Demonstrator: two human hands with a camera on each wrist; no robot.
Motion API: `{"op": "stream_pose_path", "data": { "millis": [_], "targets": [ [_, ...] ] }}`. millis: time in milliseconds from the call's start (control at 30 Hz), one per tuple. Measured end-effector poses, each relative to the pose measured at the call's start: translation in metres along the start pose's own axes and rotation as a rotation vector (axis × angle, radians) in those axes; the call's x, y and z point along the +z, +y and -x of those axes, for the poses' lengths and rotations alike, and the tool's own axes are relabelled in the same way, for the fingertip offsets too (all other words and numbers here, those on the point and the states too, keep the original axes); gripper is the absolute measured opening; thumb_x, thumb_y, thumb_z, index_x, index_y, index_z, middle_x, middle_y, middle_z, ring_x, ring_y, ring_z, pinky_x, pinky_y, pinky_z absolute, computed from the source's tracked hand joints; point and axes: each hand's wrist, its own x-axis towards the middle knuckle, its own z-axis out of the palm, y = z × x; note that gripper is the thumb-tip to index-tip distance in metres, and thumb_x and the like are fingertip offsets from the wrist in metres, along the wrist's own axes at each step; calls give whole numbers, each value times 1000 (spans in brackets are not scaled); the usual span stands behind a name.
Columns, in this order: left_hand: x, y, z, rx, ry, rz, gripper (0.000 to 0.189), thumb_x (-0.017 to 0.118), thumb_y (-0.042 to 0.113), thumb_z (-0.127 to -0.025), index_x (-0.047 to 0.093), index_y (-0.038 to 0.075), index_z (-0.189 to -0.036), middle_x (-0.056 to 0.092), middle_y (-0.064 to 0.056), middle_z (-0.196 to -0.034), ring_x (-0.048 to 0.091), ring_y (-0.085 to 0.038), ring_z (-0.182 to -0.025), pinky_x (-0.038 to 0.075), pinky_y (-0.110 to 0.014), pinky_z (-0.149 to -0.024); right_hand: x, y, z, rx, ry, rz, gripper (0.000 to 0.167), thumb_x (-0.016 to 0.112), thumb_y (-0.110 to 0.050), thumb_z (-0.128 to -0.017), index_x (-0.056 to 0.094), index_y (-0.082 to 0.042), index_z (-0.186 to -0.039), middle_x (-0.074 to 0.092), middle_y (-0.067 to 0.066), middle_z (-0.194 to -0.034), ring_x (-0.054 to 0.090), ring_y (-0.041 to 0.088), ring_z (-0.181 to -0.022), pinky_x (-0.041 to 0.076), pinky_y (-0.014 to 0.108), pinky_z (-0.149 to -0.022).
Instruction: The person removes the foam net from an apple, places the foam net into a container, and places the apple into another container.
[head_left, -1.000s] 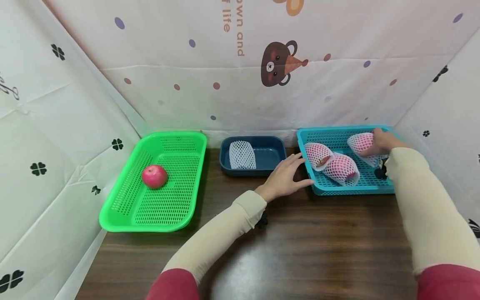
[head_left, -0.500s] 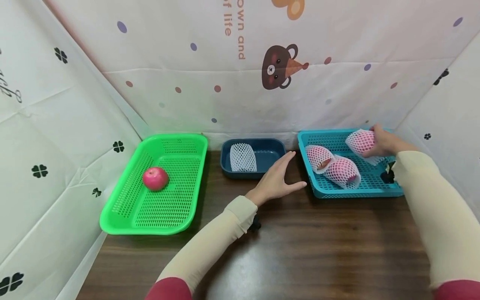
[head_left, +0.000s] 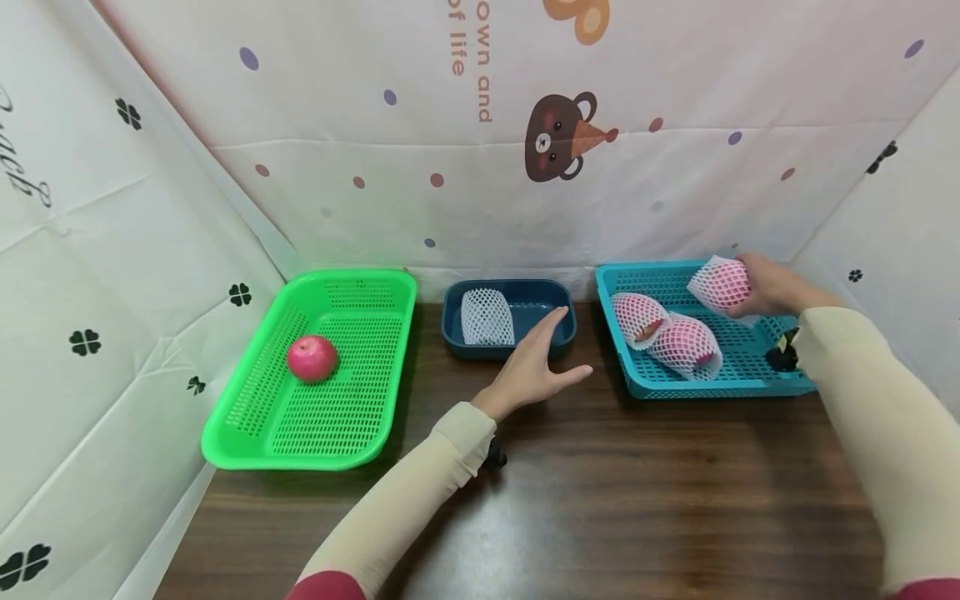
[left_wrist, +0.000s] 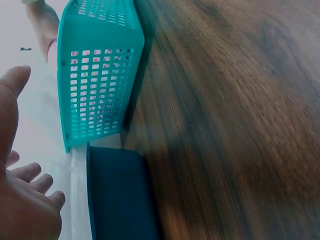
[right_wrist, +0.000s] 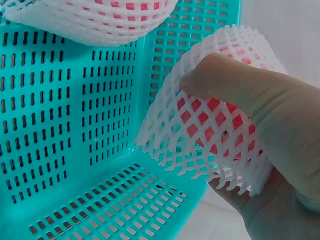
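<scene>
- Net-sleeved apple (head_left: 720, 287) is at the back right of the turquoise basket (head_left: 731, 389), gripped in our right hand (head_left: 772, 285), thumb curled over the mesh.
- Its sleeve's long axis slants; we see one ragged end jutting leftward past our thumb.
- Our left hand (head_left: 525, 371), fingers spread and holding nothing, is well apart to its left, near the navy tray (head_left: 534, 312).

The netted fruit (head_left: 720, 285) I grip shows red through white diamonds; two more netted fruits (head_left: 684, 340), by the left edge of the turquoise, grid-pierced basket (head_left: 712, 390), repeat it. At the back edge of my dark brown, streak-grained table (head_left: 637, 500), a navy tray (head_left: 528, 313) holds a white lattice sleeve (head_left: 487, 318); toward the left corner, a bright green, slotted basket (head_left: 300, 461) frames a pinkish-red apple (head_left: 312, 359).
</scene>
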Motion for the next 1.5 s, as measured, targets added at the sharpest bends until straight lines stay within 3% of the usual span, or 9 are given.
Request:
{"op": "stream_pose_path", "data": {
  "millis": [367,633,967,1167,1500],
  "targets": [
    [-11,-12,15,-7,35,-11,94,73,51,-92,21,19,-164,27,-4,-168,27,-15,-153,30,-43,-121,-1,-10,3,-88,38,7,93,86,-8,-79,24,13,-146,44,38,-130,49,55,-113,45,71,-92],
    [-21,-19,24,-33,35,9,94,74,49,-92,21,22,-164,26,0,-168,26,-13,-153,29,-40,-121,0,-19,2,-146,58,2,93,85,-2,-77,24,13,-146,42,36,-129,48,53,-114,45,70,-91],
    [-24,-28,35,-83,28,11,97,76,52,-89,22,19,-163,27,-1,-166,29,-16,-151,32,-42,-120,4,-34,6,-210,101,34,96,87,-2,-75,26,7,-150,41,35,-134,48,52,-115,45,71,-89],
    [-28,-31,41,-76,81,17,95,76,51,-89,25,18,-161,29,-4,-165,32,-19,-150,33,-46,-119,2,-46,6,-253,110,43,99,88,-3,-75,26,7,-152,42,33,-137,47,51,-119,44,71,-92],
    [-35,-38,51,-67,206,49,88,79,41,-89,33,8,-157,42,-9,-157,41,-19,-143,35,-41,-118,4,-71,12,-324,124,42,96,89,-5,-76,31,4,-151,48,29,-137,52,47,-118,47,69,-93]
  ]
}}
